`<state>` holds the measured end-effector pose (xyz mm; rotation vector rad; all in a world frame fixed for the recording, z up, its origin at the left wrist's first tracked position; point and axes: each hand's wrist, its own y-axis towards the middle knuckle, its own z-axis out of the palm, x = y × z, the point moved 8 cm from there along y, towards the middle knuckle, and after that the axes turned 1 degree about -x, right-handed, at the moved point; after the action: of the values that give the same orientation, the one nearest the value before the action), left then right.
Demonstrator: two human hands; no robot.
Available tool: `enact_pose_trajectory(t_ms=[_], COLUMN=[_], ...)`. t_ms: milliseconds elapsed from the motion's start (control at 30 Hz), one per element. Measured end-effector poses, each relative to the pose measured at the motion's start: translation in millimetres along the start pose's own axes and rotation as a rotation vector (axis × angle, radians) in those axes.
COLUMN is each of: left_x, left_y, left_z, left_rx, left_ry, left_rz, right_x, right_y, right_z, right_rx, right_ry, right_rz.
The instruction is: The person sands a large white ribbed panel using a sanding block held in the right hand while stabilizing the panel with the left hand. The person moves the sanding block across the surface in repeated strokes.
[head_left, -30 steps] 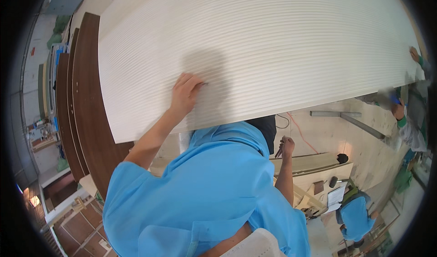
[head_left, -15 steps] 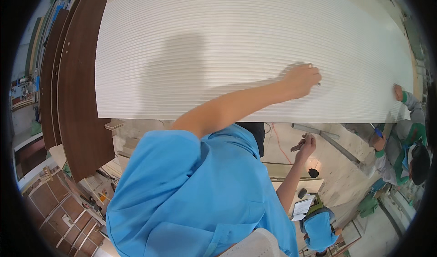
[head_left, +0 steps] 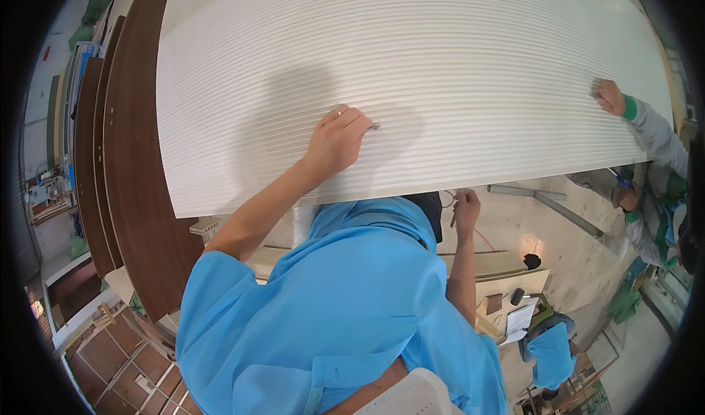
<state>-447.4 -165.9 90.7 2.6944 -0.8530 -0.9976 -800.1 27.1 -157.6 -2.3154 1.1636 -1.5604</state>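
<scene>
A wide white panel (head_left: 455, 70) with fine parallel ridges lies in front of me. Over its near left part is my left hand (head_left: 338, 137), closed, with a small grey flat piece (head_left: 376, 125) poking out from the fingertips at the panel's surface; its exact kind is too small to tell. My right hand (head_left: 467, 211) hangs below the panel's near edge, its fingers bent round a thin dark object (head_left: 454, 219) that I cannot make out. Across the right end of the panel, a co-worker's hand (head_left: 609, 97) in a grey, green-cuffed sleeve also rests with something small and greyish at its fingers.
Dark brown boards (head_left: 132, 150) stand along the panel's left end. Grey metal profiles (head_left: 569, 217) lie on the floor at right. Behind me are a wooden bench (head_left: 488, 286) with a paper (head_left: 519, 319), and a person in a blue shirt (head_left: 552, 356).
My left hand has moved left across the panel. My right hand has shifted left and up, closer to the panel's edge. The co-worker's hand has come farther onto the panel.
</scene>
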Motion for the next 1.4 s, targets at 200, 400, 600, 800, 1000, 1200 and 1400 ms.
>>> enact_pose_trajectory(t_ms=[200,400,600,800,1000,1200,1400], left_x=[-47.6,-133.7,-143.1,-12.1,64.7,-40.7,-111.3], left_y=[63.7,173.6,186.3,23.9,-79.7,-70.3,-49.8], left_z=[70.5,178.8,195.0,40.3,-79.2,17.6,57.7], left_rx=[-0.048,-0.04,-0.002,-0.021,0.001,0.06,0.342], left_ry=[-0.043,-0.178,-0.235,-0.107,0.021,-1.24,-1.221], left_rz=[0.151,0.19,0.211,0.099,-0.425,-0.674,-0.495], right_x=[-38.3,-71.5,-84.1,-65.9,67.5,244.3,304.6], right_y=[-10.7,-6.9,4.2,-5.9,-51.3,-103.3,-132.2], right_z=[2.3,-29.8,-40.3,-43.8,-42.4,6.4,44.7], right_rx=[0.039,-0.04,-0.033,-0.063,0.174,0.523,0.609], right_ry=[-0.013,0.099,0.062,0.155,0.293,0.689,0.914], right_rz=[0.088,0.156,0.156,0.145,0.06,-0.185,-0.177])
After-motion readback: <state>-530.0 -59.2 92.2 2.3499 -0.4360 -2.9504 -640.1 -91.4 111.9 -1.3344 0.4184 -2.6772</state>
